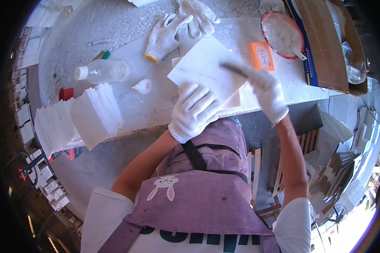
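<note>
A square white marble-like tile point(211, 63) lies turned at an angle on the worktable, on top of another pale tile point(233, 101). My left hand point(195, 110), in a white knit glove, rests on its near left edge with the fingers stretched out flat. Over the tile's right side is my right hand point(269, 93), also gloved and smeared by motion. Its fingers are closed around a dark, thin, flat piece point(233, 68) whose kind I cannot make out. An orange box point(261, 56) sits just beyond this hand.
Upright stacked white tiles point(95, 114) line the front left. Behind them are a clear bottle point(110, 71) and a small white squeeze bottle point(143, 86). Spare gloves point(169, 36) lie at the back. A red-rimmed bowl point(282, 36) of white paste adjoins a cardboard box point(325, 46).
</note>
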A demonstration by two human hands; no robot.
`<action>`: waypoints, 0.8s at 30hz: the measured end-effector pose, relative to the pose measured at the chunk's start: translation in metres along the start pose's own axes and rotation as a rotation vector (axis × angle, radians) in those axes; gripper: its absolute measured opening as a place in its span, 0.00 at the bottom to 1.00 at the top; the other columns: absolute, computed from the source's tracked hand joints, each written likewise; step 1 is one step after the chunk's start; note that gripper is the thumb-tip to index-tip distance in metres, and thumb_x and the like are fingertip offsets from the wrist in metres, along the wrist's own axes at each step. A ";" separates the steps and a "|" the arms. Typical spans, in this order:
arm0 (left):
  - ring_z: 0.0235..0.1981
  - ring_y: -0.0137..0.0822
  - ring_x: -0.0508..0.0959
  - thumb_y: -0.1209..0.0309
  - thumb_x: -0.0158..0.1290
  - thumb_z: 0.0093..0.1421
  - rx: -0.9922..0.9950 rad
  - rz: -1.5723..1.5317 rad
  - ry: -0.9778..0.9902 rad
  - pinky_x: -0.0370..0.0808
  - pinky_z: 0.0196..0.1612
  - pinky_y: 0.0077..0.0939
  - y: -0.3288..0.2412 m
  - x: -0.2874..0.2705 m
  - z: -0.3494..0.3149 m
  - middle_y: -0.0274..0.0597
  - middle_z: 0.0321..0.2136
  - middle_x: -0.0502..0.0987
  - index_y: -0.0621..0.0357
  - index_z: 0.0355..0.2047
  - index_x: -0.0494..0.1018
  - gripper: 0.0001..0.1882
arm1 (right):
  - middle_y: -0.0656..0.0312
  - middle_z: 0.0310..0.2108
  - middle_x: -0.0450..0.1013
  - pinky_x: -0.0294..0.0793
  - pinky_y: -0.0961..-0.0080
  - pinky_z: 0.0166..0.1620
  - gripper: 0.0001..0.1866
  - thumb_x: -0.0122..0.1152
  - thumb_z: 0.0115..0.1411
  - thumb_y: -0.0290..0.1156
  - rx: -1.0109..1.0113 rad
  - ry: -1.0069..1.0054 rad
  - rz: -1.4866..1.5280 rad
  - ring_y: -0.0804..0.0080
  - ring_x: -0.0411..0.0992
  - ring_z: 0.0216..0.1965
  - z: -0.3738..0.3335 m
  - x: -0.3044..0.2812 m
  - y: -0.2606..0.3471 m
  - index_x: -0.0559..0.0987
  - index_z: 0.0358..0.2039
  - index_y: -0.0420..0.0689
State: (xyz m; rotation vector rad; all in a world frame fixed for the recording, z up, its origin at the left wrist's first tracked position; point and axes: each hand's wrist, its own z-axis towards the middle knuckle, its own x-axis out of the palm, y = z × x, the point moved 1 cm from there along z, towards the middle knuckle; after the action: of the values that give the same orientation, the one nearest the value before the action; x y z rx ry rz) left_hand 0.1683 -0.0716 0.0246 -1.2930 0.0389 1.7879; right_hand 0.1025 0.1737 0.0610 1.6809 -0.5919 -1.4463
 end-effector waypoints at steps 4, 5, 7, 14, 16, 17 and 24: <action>0.55 0.47 0.72 0.65 0.65 0.50 0.019 0.003 -0.003 0.66 0.60 0.53 0.000 -0.001 0.002 0.41 0.49 0.75 0.52 0.46 0.78 0.21 | 0.57 0.41 0.79 0.74 0.76 0.43 0.18 0.56 0.64 0.25 0.054 0.108 0.021 0.70 0.75 0.38 0.034 -0.018 -0.034 0.79 0.55 0.47; 0.54 0.47 0.73 0.65 0.66 0.48 0.019 0.012 -0.003 0.67 0.60 0.52 0.000 -0.001 0.002 0.40 0.49 0.75 0.52 0.46 0.78 0.22 | 0.57 0.41 0.79 0.74 0.76 0.43 0.18 0.56 0.64 0.25 0.011 0.130 0.024 0.69 0.75 0.39 0.040 -0.018 -0.037 0.79 0.54 0.47; 0.54 0.47 0.73 0.64 0.67 0.45 0.021 0.028 -0.003 0.68 0.60 0.51 0.000 0.000 0.001 0.39 0.49 0.75 0.51 0.46 0.79 0.25 | 0.58 0.41 0.79 0.74 0.75 0.44 0.17 0.56 0.65 0.27 -0.074 0.172 0.029 0.67 0.75 0.39 0.047 -0.019 -0.038 0.79 0.54 0.49; 0.54 0.47 0.73 0.64 0.65 0.49 0.025 0.037 -0.019 0.67 0.60 0.53 0.002 0.003 -0.004 0.42 0.49 0.76 0.53 0.45 0.78 0.22 | 0.58 0.48 0.77 0.74 0.72 0.50 0.17 0.55 0.66 0.28 0.024 0.375 -0.166 0.64 0.75 0.45 0.047 -0.032 -0.024 0.79 0.54 0.51; 0.54 0.47 0.73 0.64 0.65 0.49 0.027 0.039 -0.013 0.67 0.60 0.53 0.002 0.003 -0.003 0.42 0.49 0.76 0.53 0.45 0.78 0.21 | 0.59 0.48 0.77 0.73 0.72 0.50 0.16 0.55 0.66 0.29 0.029 0.369 -0.224 0.64 0.75 0.45 0.060 -0.029 -0.018 0.79 0.54 0.52; 0.54 0.46 0.73 0.64 0.65 0.48 0.017 0.043 -0.010 0.67 0.60 0.51 0.001 0.002 -0.002 0.40 0.49 0.76 0.52 0.45 0.79 0.22 | 0.58 0.43 0.76 0.73 0.73 0.47 0.16 0.55 0.65 0.28 -0.062 0.340 -0.196 0.65 0.74 0.42 0.067 -0.025 -0.019 0.79 0.54 0.50; 0.53 0.43 0.75 0.62 0.66 0.46 -0.008 0.051 -0.018 0.68 0.60 0.49 0.000 0.002 -0.001 0.38 0.48 0.77 0.49 0.44 0.80 0.23 | 0.57 0.38 0.77 0.74 0.73 0.44 0.17 0.55 0.65 0.29 -0.172 0.362 -0.182 0.64 0.74 0.39 0.060 -0.026 -0.023 0.79 0.54 0.52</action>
State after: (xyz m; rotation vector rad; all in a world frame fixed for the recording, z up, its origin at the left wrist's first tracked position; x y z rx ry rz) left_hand 0.1693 -0.0707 0.0227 -1.2916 0.0547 1.8450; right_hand 0.0355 0.1898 0.0568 1.8338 -0.1157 -1.2322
